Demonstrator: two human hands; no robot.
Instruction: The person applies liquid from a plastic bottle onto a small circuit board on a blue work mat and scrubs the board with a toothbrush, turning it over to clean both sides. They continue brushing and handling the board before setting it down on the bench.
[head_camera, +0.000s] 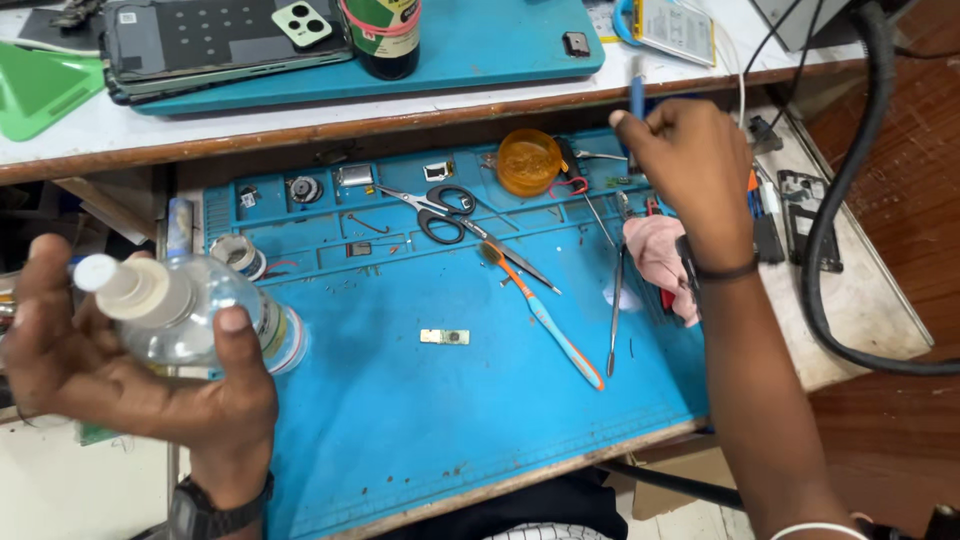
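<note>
Bottle: clear plastic bottle (190, 315) with a white cap, lay tilted in the left hand (120, 385), over the left edge of the blue mat (400, 420).
Left fingers: curled around the bottle, thumb (243, 345) pressed on its side.
Right hand (690, 170): raised over the mat's far right corner, fingers pinched on a thin blue tool (637, 98).
Mat centre: small pale circuit piece (444, 337), alone.
Right half: orange-and-blue toothbrush (545, 320), tweezers (615, 300), pink cloth (655, 255) at the right edge.
Far edge: black-handled scissors (440, 205), round orange container (528, 160).
Upper surface: opened phone (220, 40) and dark bottle (383, 35) on a second blue mat.
</note>
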